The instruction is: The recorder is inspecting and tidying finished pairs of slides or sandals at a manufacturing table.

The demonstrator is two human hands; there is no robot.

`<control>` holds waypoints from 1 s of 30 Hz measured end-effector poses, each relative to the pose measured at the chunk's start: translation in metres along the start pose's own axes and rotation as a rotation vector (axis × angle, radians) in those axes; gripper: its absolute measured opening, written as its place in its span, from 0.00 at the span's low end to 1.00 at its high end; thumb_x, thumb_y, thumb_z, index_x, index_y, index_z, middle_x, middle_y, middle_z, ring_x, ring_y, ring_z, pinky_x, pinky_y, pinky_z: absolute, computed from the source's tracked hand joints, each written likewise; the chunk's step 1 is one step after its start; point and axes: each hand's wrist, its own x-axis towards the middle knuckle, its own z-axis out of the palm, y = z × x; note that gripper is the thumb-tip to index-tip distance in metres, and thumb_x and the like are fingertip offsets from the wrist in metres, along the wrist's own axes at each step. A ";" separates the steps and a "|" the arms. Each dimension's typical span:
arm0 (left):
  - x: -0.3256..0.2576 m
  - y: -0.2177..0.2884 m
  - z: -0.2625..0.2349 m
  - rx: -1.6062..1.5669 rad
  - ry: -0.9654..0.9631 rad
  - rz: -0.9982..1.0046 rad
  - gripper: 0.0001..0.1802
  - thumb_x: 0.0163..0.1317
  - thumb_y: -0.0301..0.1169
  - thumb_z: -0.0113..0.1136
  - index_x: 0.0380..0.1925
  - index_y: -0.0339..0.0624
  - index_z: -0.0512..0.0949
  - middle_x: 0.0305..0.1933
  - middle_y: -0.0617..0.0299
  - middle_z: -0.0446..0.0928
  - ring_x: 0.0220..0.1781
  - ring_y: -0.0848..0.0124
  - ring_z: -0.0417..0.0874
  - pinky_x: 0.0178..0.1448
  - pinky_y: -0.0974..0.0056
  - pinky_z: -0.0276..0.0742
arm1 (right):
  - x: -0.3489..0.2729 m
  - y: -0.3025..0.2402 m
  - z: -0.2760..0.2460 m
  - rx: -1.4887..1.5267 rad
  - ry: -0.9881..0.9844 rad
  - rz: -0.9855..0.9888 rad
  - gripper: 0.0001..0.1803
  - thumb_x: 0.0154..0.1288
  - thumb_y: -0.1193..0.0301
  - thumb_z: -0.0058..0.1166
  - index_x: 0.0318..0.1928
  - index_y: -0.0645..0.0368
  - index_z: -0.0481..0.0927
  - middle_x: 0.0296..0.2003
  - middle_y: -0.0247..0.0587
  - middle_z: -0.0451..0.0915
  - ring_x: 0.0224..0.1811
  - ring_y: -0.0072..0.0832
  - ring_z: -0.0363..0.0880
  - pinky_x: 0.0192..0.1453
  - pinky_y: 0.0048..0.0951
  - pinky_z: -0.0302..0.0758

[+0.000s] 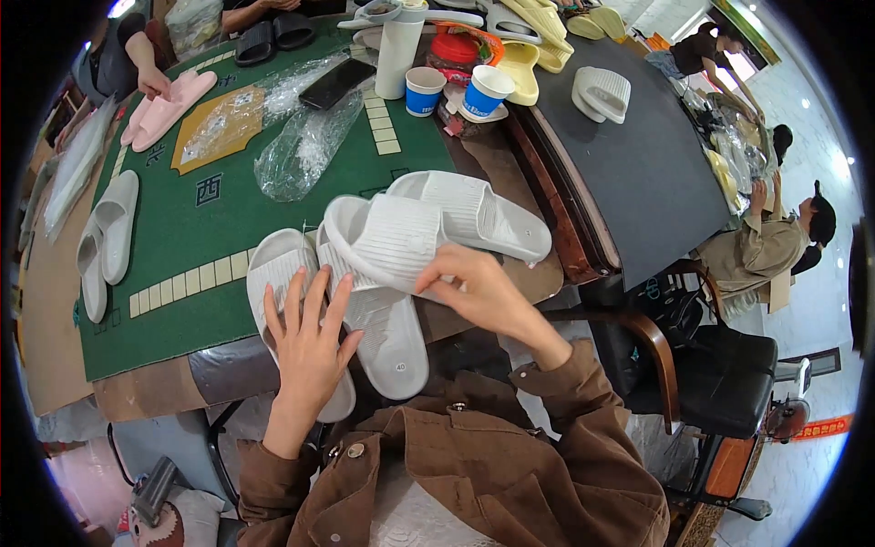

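Observation:
My left hand (305,342) lies with its fingers spread over the strap of a light grey slide slipper (284,255) at the table's near edge. My right hand (488,296) is closed in a pinch against the side of another grey slipper (387,232); whatever is between the fingertips is hidden. That slipper rests across a third one (392,342), whose footbed points toward me. Behind them, a fourth grey slipper (506,223) lies sideways, toe to the left.
A green mat (219,232) covers the table, with clear plastic bags (301,159), a black phone (339,84), paper cups (424,89) and a white tumbler (398,55). Grey slippers (117,228) lie left. Another person's hand touches pink slippers (169,109). A black armchair (706,383) stands right.

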 end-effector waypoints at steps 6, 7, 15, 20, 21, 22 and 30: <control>-0.014 0.014 -0.004 -0.106 0.066 -0.071 0.40 0.45 0.29 0.69 0.62 0.49 0.68 0.68 0.48 0.60 0.71 0.46 0.56 0.72 0.39 0.47 | -0.014 0.002 -0.063 -0.053 -0.128 -0.009 0.05 0.61 0.77 0.52 0.36 0.61 0.81 0.42 0.41 0.81 0.41 0.26 0.77 0.44 0.25 0.73; -0.021 0.016 -0.006 -0.182 0.045 -0.045 0.39 0.45 0.26 0.68 0.62 0.48 0.68 0.67 0.46 0.59 0.71 0.45 0.56 0.72 0.42 0.51 | -0.015 0.016 -0.071 -0.004 -0.050 0.083 0.07 0.61 0.76 0.54 0.40 0.60 0.80 0.45 0.44 0.80 0.42 0.26 0.77 0.45 0.25 0.74; -0.051 0.023 0.010 -0.158 -0.065 -0.068 0.39 0.47 0.25 0.67 0.63 0.45 0.66 0.66 0.39 0.56 0.67 0.41 0.58 0.68 0.47 0.58 | 0.002 0.082 -0.046 0.094 -0.023 0.238 0.31 0.57 0.62 0.63 0.57 0.65 0.72 0.55 0.47 0.72 0.55 0.34 0.71 0.59 0.34 0.68; -0.035 0.022 0.012 -0.358 -0.116 -0.167 0.34 0.54 0.28 0.64 0.62 0.39 0.65 0.68 0.32 0.50 0.68 0.37 0.57 0.69 0.47 0.58 | 0.006 0.063 -0.008 -0.107 -0.154 0.156 0.36 0.51 0.55 0.66 0.55 0.67 0.73 0.45 0.57 0.77 0.47 0.41 0.76 0.53 0.35 0.71; -0.033 0.022 0.014 -0.355 -0.121 -0.172 0.34 0.54 0.28 0.64 0.62 0.39 0.65 0.68 0.32 0.50 0.68 0.37 0.57 0.69 0.47 0.58 | 0.003 0.046 0.006 -0.036 0.044 -0.015 0.33 0.51 0.57 0.66 0.53 0.67 0.74 0.43 0.60 0.78 0.46 0.46 0.78 0.51 0.39 0.73; -0.030 0.023 0.016 -0.337 -0.129 -0.165 0.33 0.54 0.28 0.64 0.61 0.37 0.66 0.68 0.33 0.50 0.68 0.37 0.57 0.69 0.47 0.58 | 0.000 0.047 0.019 -0.091 0.129 -0.010 0.31 0.51 0.60 0.65 0.51 0.67 0.75 0.43 0.61 0.78 0.46 0.50 0.78 0.50 0.42 0.73; -0.029 0.023 0.017 -0.185 -0.072 -0.136 0.33 0.49 0.32 0.68 0.56 0.32 0.70 0.66 0.32 0.54 0.64 0.38 0.61 0.66 0.45 0.61 | -0.015 0.042 0.027 -0.104 0.324 0.198 0.16 0.53 0.75 0.54 0.43 0.70 0.79 0.44 0.62 0.79 0.49 0.55 0.76 0.53 0.41 0.72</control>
